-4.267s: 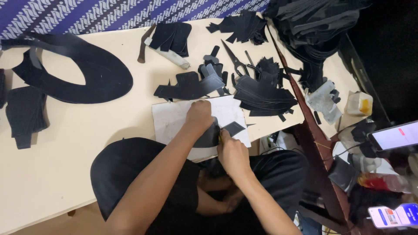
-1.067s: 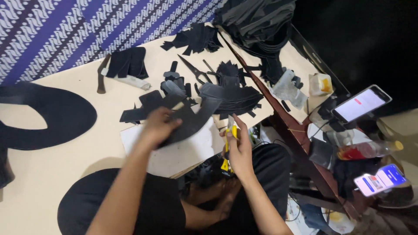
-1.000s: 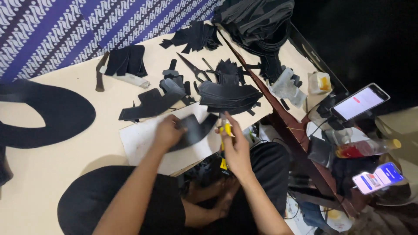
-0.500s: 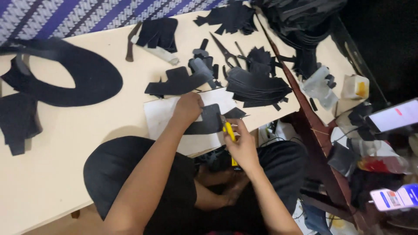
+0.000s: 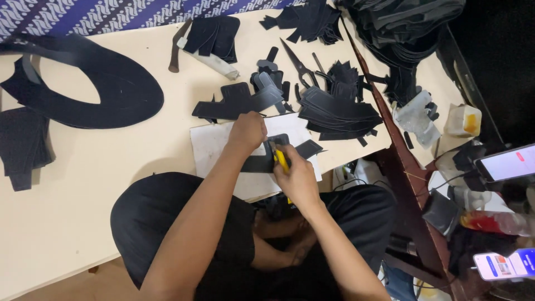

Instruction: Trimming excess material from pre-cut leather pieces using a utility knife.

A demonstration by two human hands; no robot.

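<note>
A person's left hand [image 5: 247, 131] presses flat on a small black cut-out piece [image 5: 266, 159], apparently to keep it from sliding on the white board [image 5: 214, 146] at the near edge of the cream counter [image 5: 111, 167]. The right hand [image 5: 295, 177], fingers curled tight around a yellow-handled cutter [image 5: 281, 160], sets its tip on the same piece. Stacked black pieces [image 5: 337, 108] and scissors [image 5: 300, 66] lie just beyond, within reach.

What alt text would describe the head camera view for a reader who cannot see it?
The left hand presses a black cut piece onto a white sheet while the right hand works it with a yellow-handled tool. Scissors and black stacked pieces lie on the cream table.
</note>
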